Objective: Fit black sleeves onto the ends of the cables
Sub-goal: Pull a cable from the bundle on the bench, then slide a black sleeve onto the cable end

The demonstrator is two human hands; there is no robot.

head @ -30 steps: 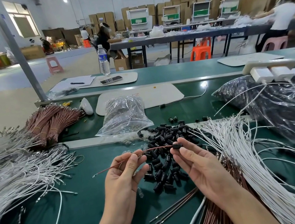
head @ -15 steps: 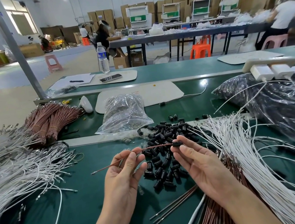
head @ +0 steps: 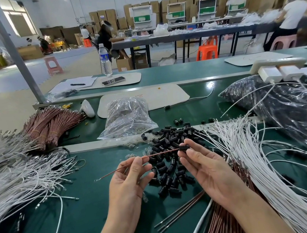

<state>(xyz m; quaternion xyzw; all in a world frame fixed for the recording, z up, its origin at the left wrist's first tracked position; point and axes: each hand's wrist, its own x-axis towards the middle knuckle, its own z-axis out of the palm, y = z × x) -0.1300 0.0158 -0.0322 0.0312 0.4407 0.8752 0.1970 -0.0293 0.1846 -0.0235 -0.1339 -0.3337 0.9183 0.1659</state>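
With the thin brown cable (head: pixel 160 152) pinched in the left grip (head: pixel 129 178) and the small black plastic sleeve (head: pixel 183 147) in the right grip (head: pixel 208 167), both are best kept aligned.

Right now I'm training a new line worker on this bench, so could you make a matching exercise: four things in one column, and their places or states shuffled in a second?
Things
1. brown cable
2. black sleeve
3. water bottle
4. phone

Places or states
A. lies flat on the pale mat
B. pinched by the left hand
C. stands upright, farthest away
D. pinched by the right hand

Pairs: 1-B, 2-D, 3-C, 4-A
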